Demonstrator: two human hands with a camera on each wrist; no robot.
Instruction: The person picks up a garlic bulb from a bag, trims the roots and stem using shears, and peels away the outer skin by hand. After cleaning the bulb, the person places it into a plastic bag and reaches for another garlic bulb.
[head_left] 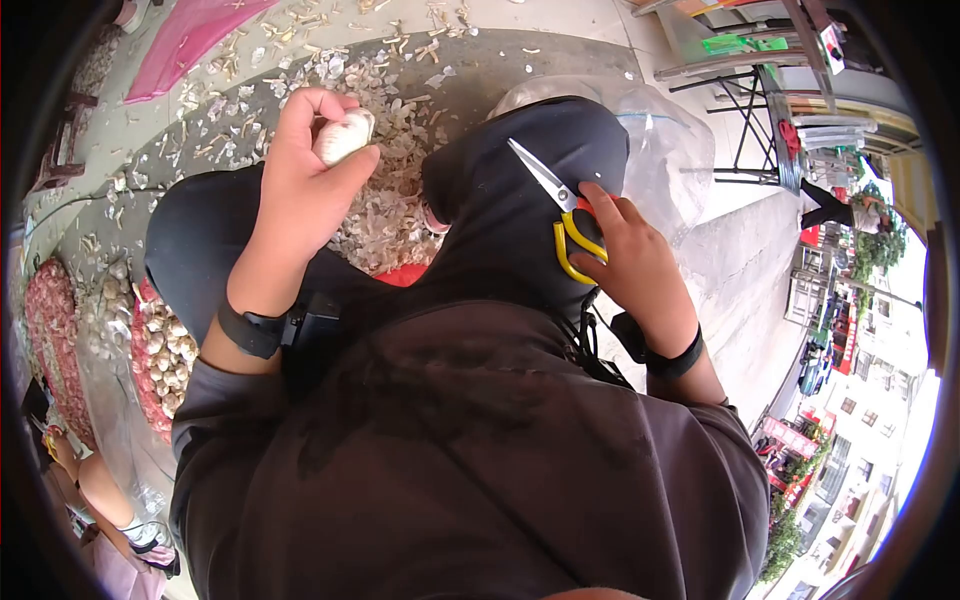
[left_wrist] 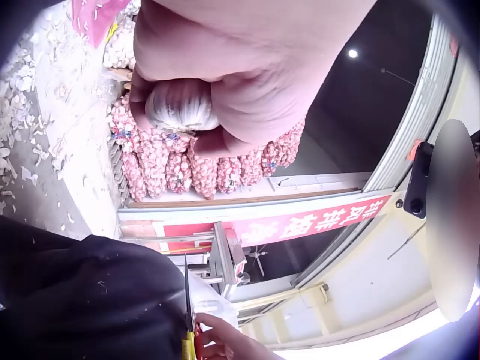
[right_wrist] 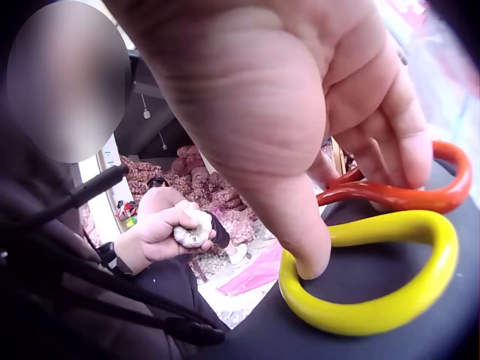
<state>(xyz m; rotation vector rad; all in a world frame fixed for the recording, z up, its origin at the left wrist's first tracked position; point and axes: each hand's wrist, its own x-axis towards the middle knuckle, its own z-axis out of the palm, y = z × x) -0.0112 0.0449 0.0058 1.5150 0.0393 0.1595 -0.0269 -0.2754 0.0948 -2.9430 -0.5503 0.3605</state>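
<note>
Grips a garlic bulb (head_left: 344, 138) in the left hand (head_left: 302, 180) above papery peelings (head_left: 388, 225), and holds red-and-yellow-handled scissors (head_left: 564, 197) in the right hand (head_left: 638, 252) over the right thigh (head_left: 485, 215), seemingly at a trimming step and probably needing next to bring blades (head_left: 538, 170) to bulb.

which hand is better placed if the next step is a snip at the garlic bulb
Probably the right hand: it holds the scissors, with its thumb in the yellow loop. The left hand is taken up gripping the garlic bulb, so it seems better suited to steadying.
</note>
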